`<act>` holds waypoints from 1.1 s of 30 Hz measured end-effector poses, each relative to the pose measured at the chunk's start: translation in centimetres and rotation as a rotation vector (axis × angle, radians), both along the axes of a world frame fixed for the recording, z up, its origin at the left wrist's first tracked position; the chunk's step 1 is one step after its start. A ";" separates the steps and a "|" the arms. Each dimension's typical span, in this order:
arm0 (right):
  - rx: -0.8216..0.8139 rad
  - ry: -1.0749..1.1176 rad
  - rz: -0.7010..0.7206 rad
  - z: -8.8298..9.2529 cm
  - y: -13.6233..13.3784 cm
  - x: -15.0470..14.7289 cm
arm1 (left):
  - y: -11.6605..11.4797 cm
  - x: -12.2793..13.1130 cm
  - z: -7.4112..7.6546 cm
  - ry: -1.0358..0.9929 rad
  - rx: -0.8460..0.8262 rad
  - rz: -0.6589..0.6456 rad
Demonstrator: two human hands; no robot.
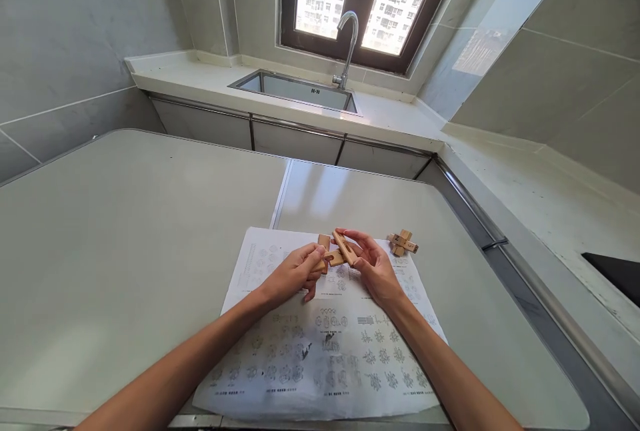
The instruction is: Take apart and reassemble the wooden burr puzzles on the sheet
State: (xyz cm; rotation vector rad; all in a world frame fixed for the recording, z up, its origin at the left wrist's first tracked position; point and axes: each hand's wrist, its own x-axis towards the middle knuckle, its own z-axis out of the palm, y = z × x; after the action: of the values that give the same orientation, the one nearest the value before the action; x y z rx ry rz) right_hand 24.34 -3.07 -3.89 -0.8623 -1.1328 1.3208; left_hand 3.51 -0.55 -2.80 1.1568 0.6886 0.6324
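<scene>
Over the upper part of a printed sheet, both hands hold notched wooden puzzle pieces close together. My left hand is closed on a wooden puzzle piece that crosses another flat one. In my right hand, thumb and fingers pinch a slanted wooden puzzle piece by its two ends. This slanted piece meets the end of the flat one between the hands; whether they interlock I cannot tell. To the right of my right hand lies an assembled wooden cross puzzle with dark marks on it.
The sheet with rows of small diagrams lies on a pale table. Beyond the table's far edge is a counter with a sink and a tap under a window. Another counter runs along the right.
</scene>
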 end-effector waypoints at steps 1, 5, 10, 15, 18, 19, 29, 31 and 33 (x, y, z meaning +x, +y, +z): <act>-0.008 0.009 0.003 0.0 0.0 0.0 | 0.0 0.0 0.0 -0.004 -0.005 0.006; -0.033 0.051 -0.002 0.0 -0.1 -0.1 | 0.0 0.1 0.3 -0.023 -0.027 0.044; -0.008 0.075 0.043 -0.1 -0.1 0.0 | -0.2 0.0 0.7 -0.041 -0.066 0.050; -0.006 0.098 0.037 -0.1 -0.2 0.0 | -0.2 -0.1 0.9 -0.067 -0.068 0.027; -0.028 0.129 0.014 0.0 -0.4 -0.4 | -0.2 -0.1 0.7 -0.082 -0.066 0.013; -0.033 0.139 0.010 0.1 -0.5 -0.6 | -0.2 -0.2 0.7 -0.084 -0.067 0.009; -0.029 0.085 0.094 -0.5 -0.6 -1.4 | -0.3 0.0 0.5 -0.086 -0.021 0.008; -0.018 0.050 0.103 -0.7 -0.6 -1.4 | -0.3 0.1 0.4 -0.081 -0.011 0.010; 0.006 0.010 0.092 -0.8 -0.6 -1.4 | -0.4 0.1 0.3 -0.060 -0.005 0.039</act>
State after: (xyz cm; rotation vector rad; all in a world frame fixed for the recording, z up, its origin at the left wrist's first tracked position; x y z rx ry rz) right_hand 22.92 -3.69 -4.65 -0.8064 -1.1802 1.3946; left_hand 3.61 -0.98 -2.47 1.1183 0.6625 0.6949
